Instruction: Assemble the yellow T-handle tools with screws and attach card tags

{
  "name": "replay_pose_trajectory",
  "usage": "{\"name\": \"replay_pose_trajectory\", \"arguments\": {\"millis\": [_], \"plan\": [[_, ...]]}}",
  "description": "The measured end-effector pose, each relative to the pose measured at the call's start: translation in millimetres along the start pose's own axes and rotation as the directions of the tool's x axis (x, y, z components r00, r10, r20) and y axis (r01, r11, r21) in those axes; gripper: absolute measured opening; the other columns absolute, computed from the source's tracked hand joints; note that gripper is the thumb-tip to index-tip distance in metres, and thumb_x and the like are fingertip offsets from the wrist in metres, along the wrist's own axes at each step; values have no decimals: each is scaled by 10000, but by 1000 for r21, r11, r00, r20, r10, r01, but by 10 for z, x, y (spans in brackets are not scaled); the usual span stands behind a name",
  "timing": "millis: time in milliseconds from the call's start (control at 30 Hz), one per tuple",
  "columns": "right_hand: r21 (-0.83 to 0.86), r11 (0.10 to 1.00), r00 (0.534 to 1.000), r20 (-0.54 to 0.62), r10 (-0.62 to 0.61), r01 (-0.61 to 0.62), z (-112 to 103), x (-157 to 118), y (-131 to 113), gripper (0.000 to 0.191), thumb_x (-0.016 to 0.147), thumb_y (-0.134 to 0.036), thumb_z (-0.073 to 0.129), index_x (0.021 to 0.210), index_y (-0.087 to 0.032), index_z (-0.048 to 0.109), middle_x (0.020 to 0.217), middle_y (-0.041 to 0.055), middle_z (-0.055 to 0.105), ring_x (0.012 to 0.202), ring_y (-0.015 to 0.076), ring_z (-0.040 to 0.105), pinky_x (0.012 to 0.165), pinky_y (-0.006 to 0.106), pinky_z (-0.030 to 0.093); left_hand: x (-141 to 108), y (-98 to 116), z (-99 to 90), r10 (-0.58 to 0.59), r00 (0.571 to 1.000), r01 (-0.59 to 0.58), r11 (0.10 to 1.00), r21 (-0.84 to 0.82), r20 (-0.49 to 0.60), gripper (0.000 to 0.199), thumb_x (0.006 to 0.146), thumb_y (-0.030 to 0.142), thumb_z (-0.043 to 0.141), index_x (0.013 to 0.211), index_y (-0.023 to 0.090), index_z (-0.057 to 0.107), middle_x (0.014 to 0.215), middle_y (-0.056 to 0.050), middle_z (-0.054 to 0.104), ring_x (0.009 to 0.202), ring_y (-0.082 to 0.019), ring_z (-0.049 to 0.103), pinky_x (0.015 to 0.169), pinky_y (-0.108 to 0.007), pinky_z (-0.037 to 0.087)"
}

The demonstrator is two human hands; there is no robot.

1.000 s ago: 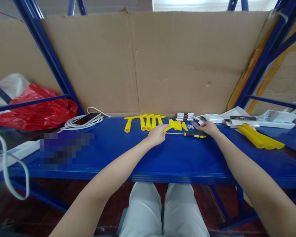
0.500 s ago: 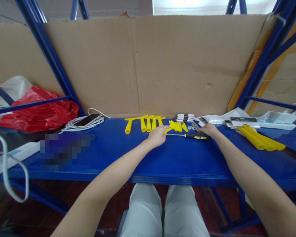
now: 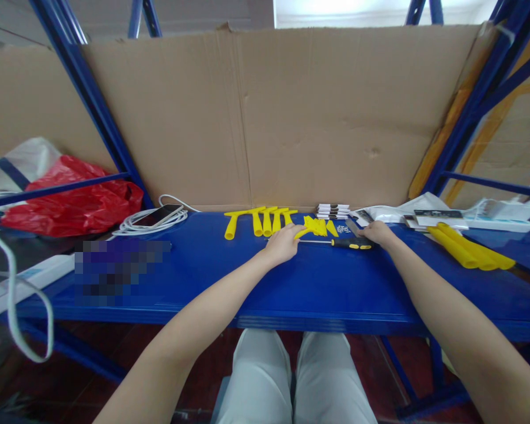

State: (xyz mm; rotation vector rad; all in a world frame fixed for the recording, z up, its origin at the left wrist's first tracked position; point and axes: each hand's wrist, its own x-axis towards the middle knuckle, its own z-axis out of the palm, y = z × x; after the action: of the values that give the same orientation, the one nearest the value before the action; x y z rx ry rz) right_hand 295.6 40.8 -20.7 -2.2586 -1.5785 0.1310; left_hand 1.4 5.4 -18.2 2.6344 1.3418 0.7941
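My left hand [image 3: 283,244] is closed on a yellow plastic piece [image 3: 301,232] that sticks out past its fingertips. Just right of it, a screwdriver [image 3: 351,242] with a black and yellow handle lies on the blue table [image 3: 309,282]. My right hand [image 3: 376,234] is closed around the handle end of a flat metal blade tool [image 3: 352,227], near the screwdriver's handle. Several yellow T-shaped tubes [image 3: 232,227] stand in a row left of my left hand. Small flat yellow pieces [image 3: 318,226] lie between my hands.
Stacked small white boxes [image 3: 333,211] sit by the cardboard wall [image 3: 327,118]. Yellow tubes [image 3: 468,247] and white packets [image 3: 439,218] lie at the right. A phone [image 3: 159,215], coiled white cable [image 3: 130,227] and red bag [image 3: 70,197] are at the left.
The view has shifted very slightly. Both hands keep their places and their holds.
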Motion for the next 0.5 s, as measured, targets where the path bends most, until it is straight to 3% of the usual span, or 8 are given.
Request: {"name": "replay_pose_trajectory", "arguments": {"millis": [300, 500], "plan": [[-193, 976, 994, 54, -95, 104, -30, 79, -120, 204, 743, -315, 599, 627, -165, 674, 690, 126, 676, 790, 263, 669, 645, 284, 482, -14, 7, 1, 2, 1000, -2, 1000, -3, -4, 430, 844, 89, 487, 1251, 189, 583, 1258, -87, 603, 1178, -230, 556, 1015, -387, 446], [-288, 947, 985, 137, -109, 145, -39, 261, -165, 112, 637, -174, 633, 529, -154, 654, 584, 129, 644, 713, 259, 662, 621, 283, 474, -23, 31, -9, 9, 1000, -9, 1000, -8, -4, 421, 847, 100, 499, 1251, 185, 582, 1245, -84, 606, 1152, -231, 572, 1007, -379, 450]]}}
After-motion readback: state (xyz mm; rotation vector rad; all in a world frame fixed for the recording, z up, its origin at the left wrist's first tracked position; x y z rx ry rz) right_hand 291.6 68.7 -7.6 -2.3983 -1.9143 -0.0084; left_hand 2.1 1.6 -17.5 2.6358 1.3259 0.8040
